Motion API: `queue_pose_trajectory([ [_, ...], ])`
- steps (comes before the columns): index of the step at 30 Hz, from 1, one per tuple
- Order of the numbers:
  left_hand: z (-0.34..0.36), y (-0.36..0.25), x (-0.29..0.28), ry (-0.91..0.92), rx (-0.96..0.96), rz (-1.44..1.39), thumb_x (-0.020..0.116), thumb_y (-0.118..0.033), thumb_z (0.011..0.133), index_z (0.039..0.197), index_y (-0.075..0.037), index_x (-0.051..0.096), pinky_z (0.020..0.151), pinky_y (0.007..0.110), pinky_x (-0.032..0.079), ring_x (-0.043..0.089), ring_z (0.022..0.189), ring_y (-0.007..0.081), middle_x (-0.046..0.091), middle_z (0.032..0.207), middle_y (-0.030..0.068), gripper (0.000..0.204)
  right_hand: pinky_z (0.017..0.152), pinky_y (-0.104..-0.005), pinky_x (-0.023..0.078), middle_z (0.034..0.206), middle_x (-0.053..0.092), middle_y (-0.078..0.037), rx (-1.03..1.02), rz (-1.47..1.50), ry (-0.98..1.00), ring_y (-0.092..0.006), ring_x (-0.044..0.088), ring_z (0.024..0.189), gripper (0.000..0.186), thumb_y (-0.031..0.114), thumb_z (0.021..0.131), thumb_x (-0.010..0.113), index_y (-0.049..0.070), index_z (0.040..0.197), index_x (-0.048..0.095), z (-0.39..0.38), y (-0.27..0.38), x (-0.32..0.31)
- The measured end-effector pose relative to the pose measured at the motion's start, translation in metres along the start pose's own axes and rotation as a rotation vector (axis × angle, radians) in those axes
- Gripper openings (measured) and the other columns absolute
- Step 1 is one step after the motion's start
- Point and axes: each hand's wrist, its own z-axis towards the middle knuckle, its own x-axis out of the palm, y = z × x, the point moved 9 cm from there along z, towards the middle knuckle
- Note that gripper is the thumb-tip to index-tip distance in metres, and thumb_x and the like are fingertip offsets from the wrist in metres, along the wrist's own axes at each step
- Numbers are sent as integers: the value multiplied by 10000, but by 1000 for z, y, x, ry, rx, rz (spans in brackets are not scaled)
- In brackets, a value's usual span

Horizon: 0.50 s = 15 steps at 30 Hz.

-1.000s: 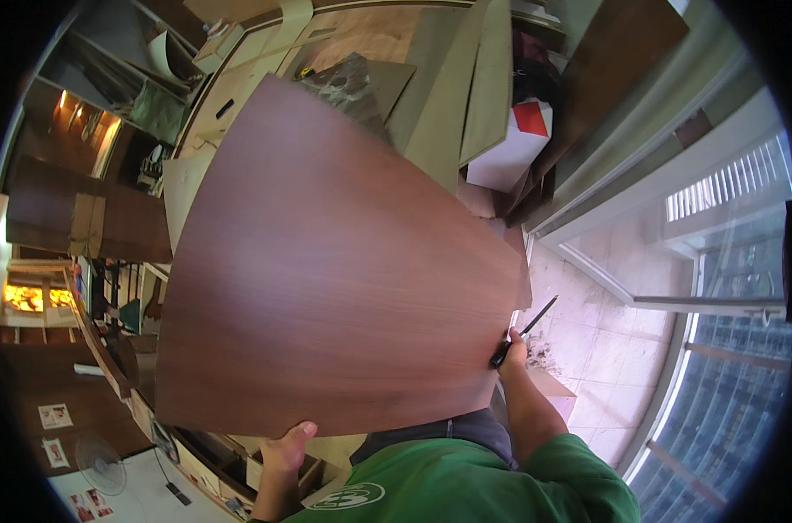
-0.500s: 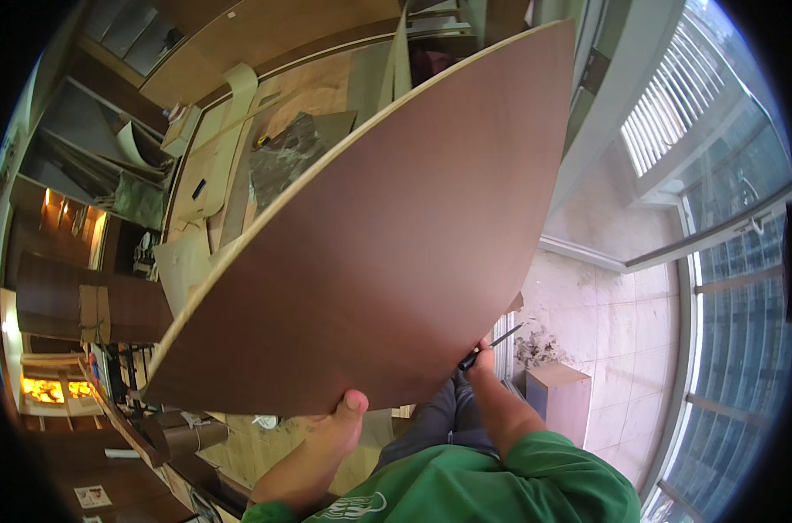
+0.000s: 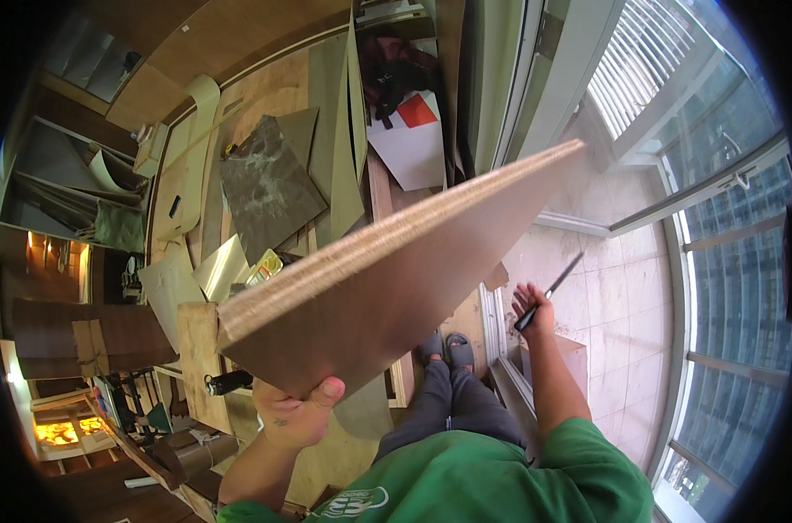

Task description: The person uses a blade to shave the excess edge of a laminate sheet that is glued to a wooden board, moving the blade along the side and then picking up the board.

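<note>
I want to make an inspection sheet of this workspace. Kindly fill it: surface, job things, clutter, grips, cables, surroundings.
Surface: wooden bench, partly covered by sheets.
Job things: brown board, tilted, pale layered edge showing; tool with dark handle and slim blade.
Clutter: dark sheet on the bench; white box with red patch, beyond the board.
Grips: left grip holds the board; right grip holds the tool, apart from the board.
Cables: nothing clearly seen.
Surroundings: tiled floor at right.

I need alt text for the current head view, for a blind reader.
A tilted brown board is in the grip of the left hand; the right hand, off the board, holds a slim dark tool. Flat sheets lie beyond.
</note>
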Motion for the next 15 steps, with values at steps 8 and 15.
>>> queue_pose_trajectory([
  [8,5,23,-20,237,-88,294,797,-228,899,1014,17,686,636,292,533,679,677,157,728,800,88,292,1205,-510,278,1557,478,-114,-13,146,496,-283,395,1462,696,539,1025,522,84,1540,409,-71,28,151],
  [15,1,55,-42,311,-215,394,794,-271,899,1023,20,673,645,294,544,714,685,167,733,778,109,338,1185,-503,302,1506,529,-102,112,107,470,-286,452,1406,707,551,998,581,61,1494,462,-83,-45,166],
])
